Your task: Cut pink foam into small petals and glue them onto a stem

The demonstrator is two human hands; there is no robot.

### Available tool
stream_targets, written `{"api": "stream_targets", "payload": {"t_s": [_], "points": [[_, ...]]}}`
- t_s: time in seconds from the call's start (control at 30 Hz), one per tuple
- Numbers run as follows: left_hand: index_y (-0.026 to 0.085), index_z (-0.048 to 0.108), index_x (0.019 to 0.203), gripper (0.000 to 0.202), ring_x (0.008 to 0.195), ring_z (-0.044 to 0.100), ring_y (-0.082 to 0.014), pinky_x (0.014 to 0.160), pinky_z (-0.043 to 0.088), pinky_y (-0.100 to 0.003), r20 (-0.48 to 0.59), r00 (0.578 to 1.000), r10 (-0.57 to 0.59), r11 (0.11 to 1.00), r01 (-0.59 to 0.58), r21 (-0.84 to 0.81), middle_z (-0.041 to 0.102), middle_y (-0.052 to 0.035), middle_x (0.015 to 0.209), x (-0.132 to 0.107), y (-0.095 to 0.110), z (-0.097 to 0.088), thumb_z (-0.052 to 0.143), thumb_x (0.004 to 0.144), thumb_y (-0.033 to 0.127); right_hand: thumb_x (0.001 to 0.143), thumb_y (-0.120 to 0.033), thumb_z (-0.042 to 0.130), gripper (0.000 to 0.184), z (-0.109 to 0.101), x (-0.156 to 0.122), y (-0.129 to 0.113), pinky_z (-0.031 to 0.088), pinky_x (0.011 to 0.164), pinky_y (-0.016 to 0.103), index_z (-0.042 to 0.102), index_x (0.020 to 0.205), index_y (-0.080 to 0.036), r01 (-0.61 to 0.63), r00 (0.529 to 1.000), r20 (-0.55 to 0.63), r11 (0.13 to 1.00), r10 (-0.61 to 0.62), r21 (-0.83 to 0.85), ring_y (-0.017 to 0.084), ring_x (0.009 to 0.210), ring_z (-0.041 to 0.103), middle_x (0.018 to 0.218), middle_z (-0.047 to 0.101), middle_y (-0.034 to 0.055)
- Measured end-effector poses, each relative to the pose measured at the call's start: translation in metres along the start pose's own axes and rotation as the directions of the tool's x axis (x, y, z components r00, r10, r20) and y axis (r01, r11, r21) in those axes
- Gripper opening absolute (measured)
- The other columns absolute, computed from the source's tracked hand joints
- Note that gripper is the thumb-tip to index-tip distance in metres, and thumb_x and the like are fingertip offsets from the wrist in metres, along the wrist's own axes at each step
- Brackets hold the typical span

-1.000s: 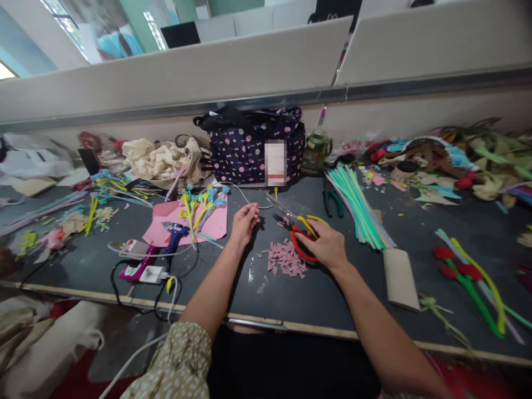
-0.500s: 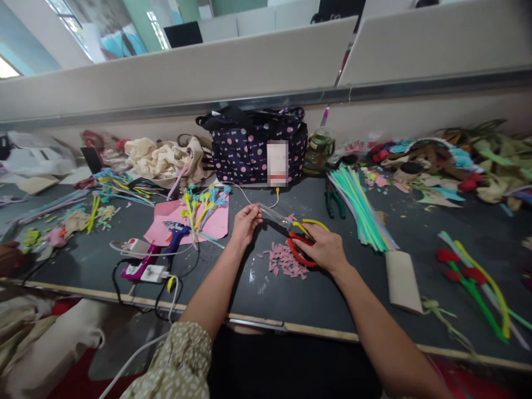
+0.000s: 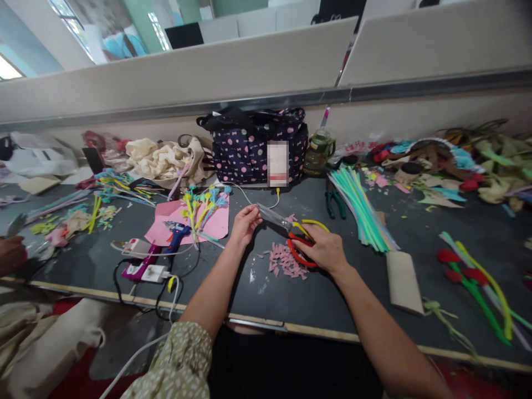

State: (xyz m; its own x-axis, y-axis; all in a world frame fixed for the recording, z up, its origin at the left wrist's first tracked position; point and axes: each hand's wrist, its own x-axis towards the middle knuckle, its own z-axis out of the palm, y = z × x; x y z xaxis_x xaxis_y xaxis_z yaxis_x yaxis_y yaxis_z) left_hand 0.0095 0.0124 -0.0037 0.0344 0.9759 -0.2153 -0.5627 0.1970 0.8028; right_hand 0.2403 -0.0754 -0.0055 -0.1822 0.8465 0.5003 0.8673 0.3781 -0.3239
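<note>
My right hand (image 3: 326, 246) grips a pair of scissors (image 3: 300, 235) with one yellow and one red handle loop. The blades point left and away, with their tips close to the fingers of my left hand (image 3: 248, 219). Those fingers are pinched together, and what they hold is too small or hidden to make out. Below the scissors lies a heap of small pink cut pieces (image 3: 286, 260), with a few more pink bits just beyond the blades.
A glue gun (image 3: 177, 237) and a pink sheet (image 3: 160, 213) with yellow and blue pipe-cleaner flowers (image 3: 201, 208) lie left. A spotted bag (image 3: 253, 147) stands behind. Right are pliers (image 3: 334, 204), green stems (image 3: 357, 205) and a beige block (image 3: 404, 281). A co-worker's hand (image 3: 11, 255) shows far left.
At the far left edge the co-worker's hand has come further into view with a tool in it. My own hands and the scissors have hardly moved.
</note>
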Motion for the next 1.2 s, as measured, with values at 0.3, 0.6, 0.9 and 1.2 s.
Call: {"api": "stream_targets", "payload": {"t_s": [0.3,0.6,0.9,1.2], "points": [[0.013,0.066,0.084,0.030,0.060,0.060,-0.0086,0.058,0.050,-0.021,-0.005,1.000,-0.016,1.000,0.016,-0.016,0.063,0.0006,0.065,-0.0010,0.0001,0.0000,0.081,0.058,0.018,0.084,-0.051,0.057,0.046,0.0011,-0.0006,-0.0005,0.052,0.078,0.031,0.064,0.115,-0.019,0.020,1.000,0.000,1.000,-0.020,-0.011,0.021,0.095,0.066,0.108,0.070,0.0075],[0.013,0.064,0.082,0.029,0.058,0.059,-0.0078,0.058,0.049,-0.020,0.005,1.000,-0.015,1.000,0.015,-0.006,0.062,0.0014,0.063,-0.0020,0.0003,0.0009,0.080,0.059,0.017,0.084,-0.052,0.057,0.046,0.0019,-0.0008,0.0007,0.053,0.077,0.032,0.065,0.116,-0.021,0.026,1.000,0.014,1.000,-0.026,-0.003,0.022,0.095,0.066,0.109,0.070,0.0082],[0.013,0.063,0.083,0.030,0.056,0.058,-0.0074,0.057,0.048,-0.020,0.003,1.000,-0.027,1.000,0.027,0.002,0.061,0.0020,0.062,-0.0016,-0.0004,0.0006,0.080,0.058,0.017,0.084,-0.052,0.057,0.043,0.0028,-0.0008,0.0008,0.054,0.078,0.032,0.065,0.116,-0.024,0.010,0.999,0.034,1.000,-0.010,0.011,0.021,0.096,0.066,0.109,0.070,0.0065],[0.013,0.062,0.081,0.030,0.054,0.057,-0.0069,0.056,0.047,-0.020,-0.016,1.000,-0.026,1.000,0.026,0.005,0.062,0.0019,0.063,-0.0007,-0.0004,0.0006,0.080,0.058,0.016,0.084,-0.050,0.057,0.043,0.0043,-0.0010,0.0012,0.055,0.078,0.034,0.066,0.115,-0.023,0.001,0.999,0.041,0.999,-0.002,0.044,0.022,0.097,0.067,0.108,0.070,0.0070]]}}
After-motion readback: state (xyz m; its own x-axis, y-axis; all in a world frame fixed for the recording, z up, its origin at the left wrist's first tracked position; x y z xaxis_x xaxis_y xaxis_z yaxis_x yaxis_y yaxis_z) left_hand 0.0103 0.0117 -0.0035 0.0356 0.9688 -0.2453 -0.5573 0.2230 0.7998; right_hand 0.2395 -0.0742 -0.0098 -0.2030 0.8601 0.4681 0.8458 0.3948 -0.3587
